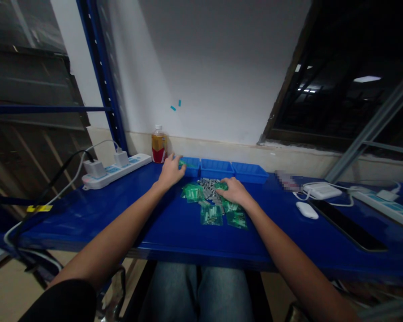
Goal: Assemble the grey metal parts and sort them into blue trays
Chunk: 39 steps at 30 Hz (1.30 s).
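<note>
- Both hands reach over the blue surface (121, 214). Left hand (171, 172) is at the near side of the left bin (195, 165), its thumb and fingers parted; green plastic shows by the fingertips, but whether they pinch it I cannot tell.
- Right hand (234, 191) is palm down with fingers bent over the right of the metal pieces (208, 184), touching or just above green plastic; its grip is hidden.
- Green bags lie around the near and side edges of that heap: one on the left (192, 192), one in front (211, 215), one at front right (237, 219), another partly under the right hand. Pieces show through the film.
- Each bag should be light, limp and rather slippery, its contents hard and apt to shift; a pinch on a loose edge or corner looks surest. Loose pieces, likely stiff and smooth, may roll, so fingertips suit them.
- Beyond the heap, the middle bin (217, 167) and right bin (250, 173) continue the row; their walls stand in the way of a low reach.
- A bottle (159, 146) stands close behind the left hand, easily knocked. A power strip (117, 170) lies farther left; a phone (349, 226) and white case (306, 210) lie well right.
</note>
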Tool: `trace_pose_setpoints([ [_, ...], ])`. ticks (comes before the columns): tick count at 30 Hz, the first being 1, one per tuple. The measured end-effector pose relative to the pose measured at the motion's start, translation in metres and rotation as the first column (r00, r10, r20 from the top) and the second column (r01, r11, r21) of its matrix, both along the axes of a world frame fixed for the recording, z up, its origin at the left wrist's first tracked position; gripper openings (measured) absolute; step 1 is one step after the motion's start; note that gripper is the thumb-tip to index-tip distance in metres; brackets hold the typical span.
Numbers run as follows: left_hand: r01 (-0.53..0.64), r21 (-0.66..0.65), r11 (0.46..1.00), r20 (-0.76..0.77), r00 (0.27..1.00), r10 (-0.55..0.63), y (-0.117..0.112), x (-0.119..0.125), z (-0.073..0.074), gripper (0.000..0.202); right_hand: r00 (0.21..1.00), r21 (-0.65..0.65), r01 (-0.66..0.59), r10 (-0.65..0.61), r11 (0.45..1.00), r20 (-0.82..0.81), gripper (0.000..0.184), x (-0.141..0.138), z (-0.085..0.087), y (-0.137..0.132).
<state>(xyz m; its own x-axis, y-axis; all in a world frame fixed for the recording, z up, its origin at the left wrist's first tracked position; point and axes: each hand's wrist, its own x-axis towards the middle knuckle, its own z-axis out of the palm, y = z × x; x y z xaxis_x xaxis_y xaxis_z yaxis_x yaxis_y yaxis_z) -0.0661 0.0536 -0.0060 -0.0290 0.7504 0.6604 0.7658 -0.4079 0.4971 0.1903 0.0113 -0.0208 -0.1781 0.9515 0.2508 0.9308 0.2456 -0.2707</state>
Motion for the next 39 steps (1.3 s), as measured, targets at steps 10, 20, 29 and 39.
trace_pose_setpoints([
  [10,0.238,0.007,0.971,-0.266,0.937,-0.227,-0.035,0.052,-0.002,0.025,0.95,0.242,-0.032,0.105,0.97,-0.295,0.056,-0.008,0.007,-0.003],
  [20,0.548,-0.187,0.815,0.342,0.814,-0.469,-0.036,0.066,0.005,0.019,0.692,0.323,-0.12,0.313,0.939,-0.65,0.046,-0.03,0.007,-0.01],
  [29,0.689,-0.099,0.718,0.772,0.509,-0.382,-0.044,0.063,0.018,0.018,0.158,0.017,-0.309,0.069,0.951,-0.985,0.035,-0.031,0.023,-0.017],
  [39,0.656,-0.029,0.755,0.7,0.552,-0.453,-0.041,0.065,0.014,0.022,-0.066,0.038,-0.23,0.024,0.972,-0.998,0.051,-0.04,0.024,-0.021],
])
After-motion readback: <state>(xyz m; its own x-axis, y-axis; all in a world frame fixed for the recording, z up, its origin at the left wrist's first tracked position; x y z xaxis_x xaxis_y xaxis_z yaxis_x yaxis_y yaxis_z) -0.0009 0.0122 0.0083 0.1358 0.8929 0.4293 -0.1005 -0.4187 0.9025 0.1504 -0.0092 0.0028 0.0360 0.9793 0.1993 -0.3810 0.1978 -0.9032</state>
